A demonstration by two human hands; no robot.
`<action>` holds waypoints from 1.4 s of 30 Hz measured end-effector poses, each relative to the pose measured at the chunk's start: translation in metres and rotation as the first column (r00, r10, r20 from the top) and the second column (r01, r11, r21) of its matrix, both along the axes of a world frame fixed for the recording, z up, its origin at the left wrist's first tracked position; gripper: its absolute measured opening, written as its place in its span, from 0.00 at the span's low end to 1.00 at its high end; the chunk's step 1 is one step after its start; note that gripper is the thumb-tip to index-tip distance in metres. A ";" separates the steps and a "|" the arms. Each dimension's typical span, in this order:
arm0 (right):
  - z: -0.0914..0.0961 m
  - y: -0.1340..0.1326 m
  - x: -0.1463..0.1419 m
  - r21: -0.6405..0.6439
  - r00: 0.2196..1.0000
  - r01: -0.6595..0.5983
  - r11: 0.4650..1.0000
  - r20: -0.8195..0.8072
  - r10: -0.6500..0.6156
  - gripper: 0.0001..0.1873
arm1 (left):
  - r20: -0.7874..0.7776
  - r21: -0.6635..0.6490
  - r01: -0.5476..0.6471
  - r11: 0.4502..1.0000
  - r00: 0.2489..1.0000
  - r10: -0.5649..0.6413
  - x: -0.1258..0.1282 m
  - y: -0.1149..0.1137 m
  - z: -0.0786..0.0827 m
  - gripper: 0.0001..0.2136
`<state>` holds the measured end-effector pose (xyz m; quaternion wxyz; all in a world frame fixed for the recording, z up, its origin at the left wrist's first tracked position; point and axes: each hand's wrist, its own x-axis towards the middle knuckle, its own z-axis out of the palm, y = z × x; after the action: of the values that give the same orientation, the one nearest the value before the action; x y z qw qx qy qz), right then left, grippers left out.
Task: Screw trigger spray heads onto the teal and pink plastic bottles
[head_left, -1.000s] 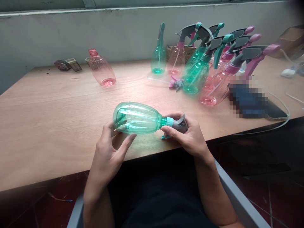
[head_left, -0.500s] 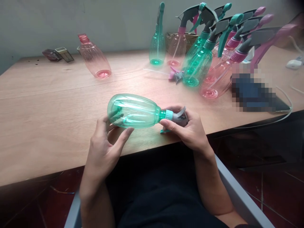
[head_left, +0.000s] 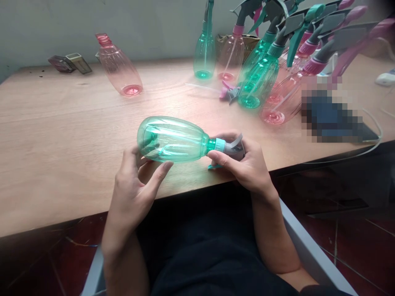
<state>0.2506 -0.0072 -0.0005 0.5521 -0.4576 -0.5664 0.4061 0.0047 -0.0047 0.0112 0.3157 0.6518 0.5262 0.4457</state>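
A clear green spray bottle [head_left: 173, 139] lies on its side above the near part of the table, base to the left. My left hand [head_left: 135, 181] cradles its base end, the fingers behind and under it and the thumb along the near side. Around the neck and grey trigger head [head_left: 234, 149] my right hand [head_left: 247, 164] is closed, its thumb by the light green collar. Part of the trigger head is hidden in the right palm. Below those fingers a bit of the green trigger shows.
An open pink bottle [head_left: 120, 70] without a head stands at the back left, near two small boxes [head_left: 70, 63]. Several assembled green and pink spray bottles [head_left: 259, 78] crowd the back right. A loose pink spray head [head_left: 228, 92] with its tube lies before them, and a blurred-out device [head_left: 336, 115] beside them.
The camera view has tilted slightly, so the table things sit a little higher in the picture. Both hands keep nearly the same hold on the green spray bottle.
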 end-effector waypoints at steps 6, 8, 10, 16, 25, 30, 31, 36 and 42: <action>-0.001 0.000 0.000 -0.004 1.000 -0.009 1.000 -0.027 0.009 0.20 | -0.006 0.004 0.002 1.000 1.000 -0.002 0.000 0.000 0.000 0.24; -0.002 0.001 0.000 0.000 0.999 -0.016 1.000 -0.038 0.016 0.19 | -0.003 0.005 0.007 1.000 1.000 -0.007 -0.001 0.001 -0.001 0.24; -0.002 0.001 0.000 0.000 0.999 -0.018 1.000 -0.039 0.018 0.19 | -0.001 0.007 0.006 1.000 1.000 -0.006 -0.001 0.001 -0.001 0.24; -0.001 0.000 0.001 -0.003 1.000 -0.010 1.000 -0.010 0.010 0.20 | -0.007 0.010 0.015 1.000 1.000 -0.015 -0.002 0.001 -0.001 0.24; -0.004 0.002 0.001 0.028 0.998 -0.029 0.999 -0.060 0.031 0.18 | 0.001 0.015 0.008 1.000 1.000 -0.008 -0.001 0.001 -0.002 0.24; -0.006 0.002 0.001 0.041 0.997 -0.032 0.999 -0.069 0.035 0.17 | 0.001 0.021 0.010 1.000 1.000 -0.010 -0.001 0.002 -0.003 0.24; -0.007 0.002 0.001 0.041 0.997 -0.033 0.999 -0.071 0.036 0.17 | 0.002 0.020 0.011 1.000 1.000 -0.011 -0.001 0.002 -0.003 0.24; -0.007 0.003 0.001 0.040 0.997 -0.035 0.999 -0.074 0.037 0.16 | 0.005 0.022 0.011 1.000 1.000 -0.011 -0.003 0.002 -0.004 0.24; -0.006 0.003 0.001 0.041 0.996 -0.038 0.998 -0.077 0.042 0.17 | 0.004 0.021 0.011 1.000 1.000 -0.011 -0.003 0.002 -0.005 0.24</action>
<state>0.2516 -0.0045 -0.0066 0.5744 -0.4190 -0.5616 0.4231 0.0017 -0.0028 0.0067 0.3126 0.6567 0.5174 0.4508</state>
